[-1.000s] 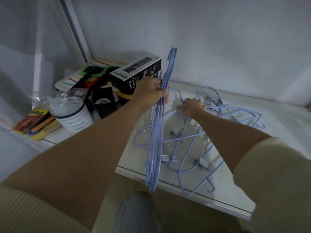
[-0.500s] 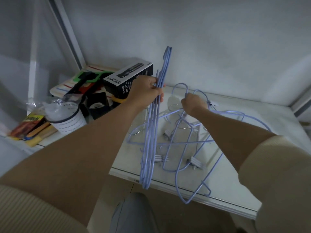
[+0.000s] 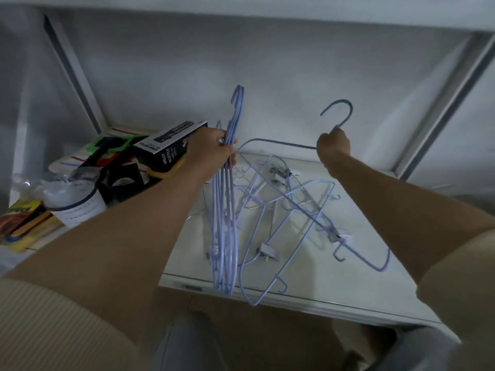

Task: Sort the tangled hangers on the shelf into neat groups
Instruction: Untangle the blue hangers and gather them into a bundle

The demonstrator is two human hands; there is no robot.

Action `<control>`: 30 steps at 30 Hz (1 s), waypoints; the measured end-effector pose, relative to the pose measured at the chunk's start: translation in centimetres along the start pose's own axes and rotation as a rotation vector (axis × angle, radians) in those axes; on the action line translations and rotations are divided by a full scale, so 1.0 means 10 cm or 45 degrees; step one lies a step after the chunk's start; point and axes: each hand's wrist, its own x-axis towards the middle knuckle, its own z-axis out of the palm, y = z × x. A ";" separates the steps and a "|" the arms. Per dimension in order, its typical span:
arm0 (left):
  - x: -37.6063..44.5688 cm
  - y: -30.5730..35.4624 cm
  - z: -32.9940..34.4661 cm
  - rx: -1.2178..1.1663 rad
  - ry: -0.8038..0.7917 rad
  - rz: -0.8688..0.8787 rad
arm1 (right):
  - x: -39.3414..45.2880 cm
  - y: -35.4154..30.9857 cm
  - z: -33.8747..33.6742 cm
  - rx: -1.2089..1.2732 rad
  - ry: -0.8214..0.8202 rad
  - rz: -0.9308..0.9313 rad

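Note:
My left hand (image 3: 214, 153) is shut on a stacked bundle of light-blue wire hangers (image 3: 223, 236), held upright on edge with the hooks pointing up and the bottom bars past the shelf's front edge. My right hand (image 3: 333, 145) grips the neck of a single blue hanger (image 3: 278, 143) and holds it raised above the shelf, hook up. Below it a tangled pile of blue hangers with clips (image 3: 281, 215) lies on the white shelf (image 3: 361, 279).
At the shelf's left stand a black spray-bottle box (image 3: 163, 151), a clear lidded cup (image 3: 75, 204), green and black items (image 3: 112, 145) and a colourful packet (image 3: 21, 220). The back wall is close behind; angled white frame bars rise at both sides.
My right hand has risen and moved right, lifting one hanger out of the pile. The left hand keeps the bundle upright, about where it was. The view has tilted upward.

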 end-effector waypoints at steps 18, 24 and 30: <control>-0.12 0.30 0.41 0.038 -0.105 0.045 | -0.88 -0.39 0.27 0.654 -0.533 -0.006; -0.12 0.24 0.36 0.037 -0.132 0.026 | -0.98 -0.55 0.44 0.518 -0.673 0.046; -0.11 0.14 0.34 0.029 -0.120 0.066 | -1.02 -0.51 0.28 0.580 -0.901 0.047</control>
